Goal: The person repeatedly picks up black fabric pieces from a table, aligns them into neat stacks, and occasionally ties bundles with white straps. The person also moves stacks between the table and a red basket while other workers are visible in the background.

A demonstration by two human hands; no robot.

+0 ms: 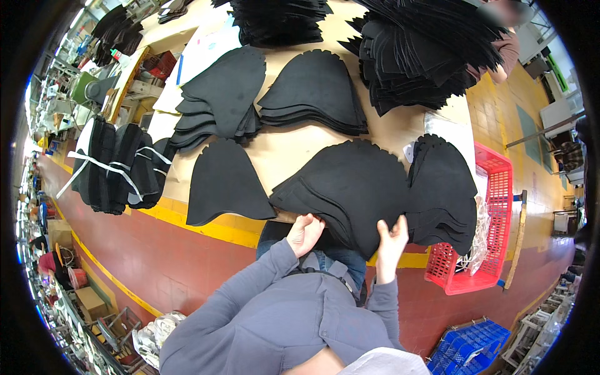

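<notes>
A stack of black curved fabric pieces (350, 181) with notched top edges lies at the table's near edge, its layers fanned at the lower left. At that lower left side is my left hand (306, 234), fingers curled closed; whatever they pinch is hidden. Touching the lower right part of the stack, my right hand (392, 240) has its thumb and fingers spread apart. A single-looking black piece (227, 184) lies to the left, and another fanned stack (442, 194) overlaps on the right. Two more stacks, a left one (228, 90) and a right one (315, 90), sit behind.
Tall black piles, a middle one (278, 22) and a right one (412, 59), stand at the back. Tied black bundles (119, 164) sit at the left edge. A red basket (500, 219) stands right of the table, a blue crate (469, 347) on the floor. Another person (507, 53) is at far right.
</notes>
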